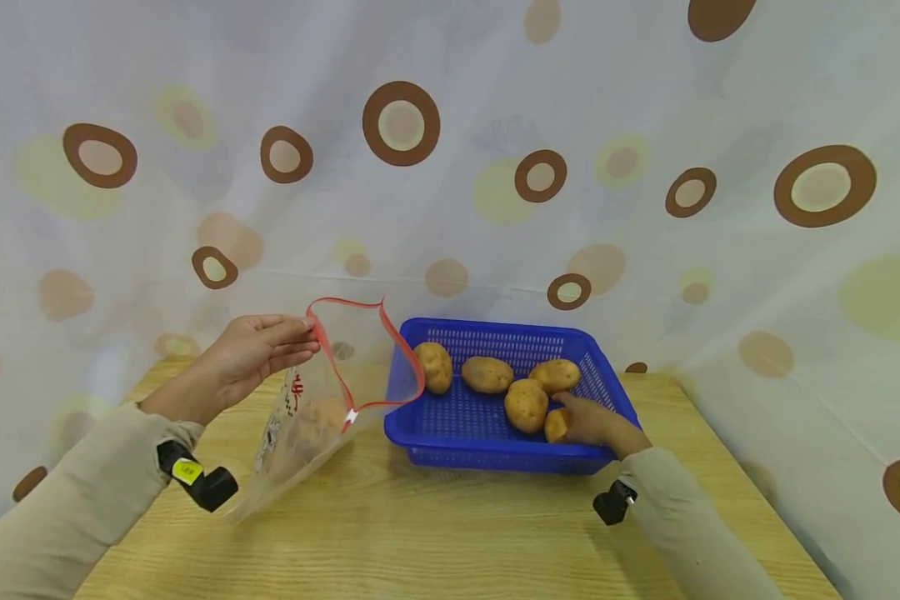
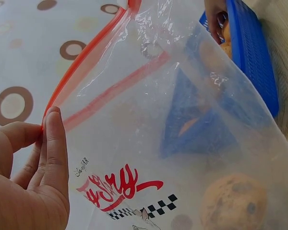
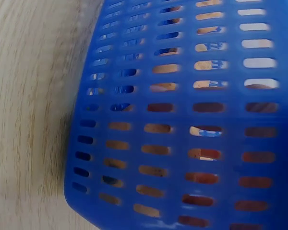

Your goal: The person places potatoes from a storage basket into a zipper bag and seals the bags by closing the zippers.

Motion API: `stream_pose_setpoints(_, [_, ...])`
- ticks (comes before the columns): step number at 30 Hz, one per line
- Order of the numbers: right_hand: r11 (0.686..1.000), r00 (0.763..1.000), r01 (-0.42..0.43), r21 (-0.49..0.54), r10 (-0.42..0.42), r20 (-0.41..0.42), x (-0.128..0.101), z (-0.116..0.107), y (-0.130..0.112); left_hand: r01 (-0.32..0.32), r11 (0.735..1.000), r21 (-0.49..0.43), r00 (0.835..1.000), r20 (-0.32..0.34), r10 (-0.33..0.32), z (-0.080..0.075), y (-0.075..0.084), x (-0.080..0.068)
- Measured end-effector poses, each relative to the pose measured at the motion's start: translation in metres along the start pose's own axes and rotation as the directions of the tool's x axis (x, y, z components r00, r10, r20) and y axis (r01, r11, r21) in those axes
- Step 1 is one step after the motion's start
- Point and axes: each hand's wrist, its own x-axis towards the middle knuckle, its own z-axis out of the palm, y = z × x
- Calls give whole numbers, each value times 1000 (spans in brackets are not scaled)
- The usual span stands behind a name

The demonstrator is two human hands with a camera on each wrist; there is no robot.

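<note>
My left hand (image 1: 258, 354) pinches the red-edged rim of a clear zip bag (image 2: 129, 139) between thumb and fingers, and the bag's mouth gapes toward the basket. Inside the bag, low down, a potato (image 2: 234, 201) shows through the plastic. My right hand (image 1: 588, 419) reaches into the blue basket (image 1: 457, 454) at its right front and grips a potato (image 1: 557, 425). Beside it lie a large potato (image 1: 526, 406) and another potato (image 1: 555, 376) behind. In the right wrist view the basket's slotted wall (image 3: 177, 115) hides most of the hand.
Farther left in the basket are two more potatoes, a middle potato (image 1: 487, 375) and a left potato (image 1: 433, 367). Everything stands on a wooden table (image 1: 450, 533). A dotted white sheet (image 1: 465, 242) hangs behind and at the sides.
</note>
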Motion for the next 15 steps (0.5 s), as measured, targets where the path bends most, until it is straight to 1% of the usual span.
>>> stream_pose_setpoints(9, [1000,999,-14,-27,12,-47,-5,4,-1,-1,1000,24,1000,0,1,2,-6,-1])
stream_pose_setpoints(15, [1000,994,11,-14,-13,-105,-5,-4,-8,-23,999,38,1000,17,22,2,-2,1])
